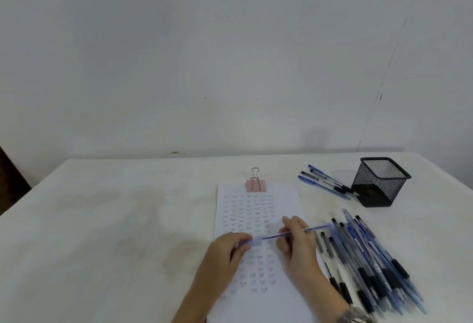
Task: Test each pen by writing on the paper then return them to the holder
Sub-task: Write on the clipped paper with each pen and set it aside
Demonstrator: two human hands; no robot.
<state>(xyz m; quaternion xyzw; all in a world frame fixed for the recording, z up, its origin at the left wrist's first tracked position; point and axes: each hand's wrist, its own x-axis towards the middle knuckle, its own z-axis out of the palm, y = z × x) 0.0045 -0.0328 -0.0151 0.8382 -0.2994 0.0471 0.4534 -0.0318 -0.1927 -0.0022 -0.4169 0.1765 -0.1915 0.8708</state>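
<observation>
- Holding a blue pen (317,227) above the paper (286,196), the right hand (299,248) has fingers (290,222) wrapped round it.
- The left hand (225,253) pinches a small blue cap (253,242) in its fingers.

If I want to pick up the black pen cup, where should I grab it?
Probably wrap a hand round the side walls of the mesh holder, coming from the right. It stands upright with flat sides, and loose pens lie against its left foot, so reaching from that side might knock them.

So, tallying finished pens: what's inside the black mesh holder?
Nothing shows through the black wire-mesh pen holder; no pens stand in it. Its solid base hides the bottom.
</observation>
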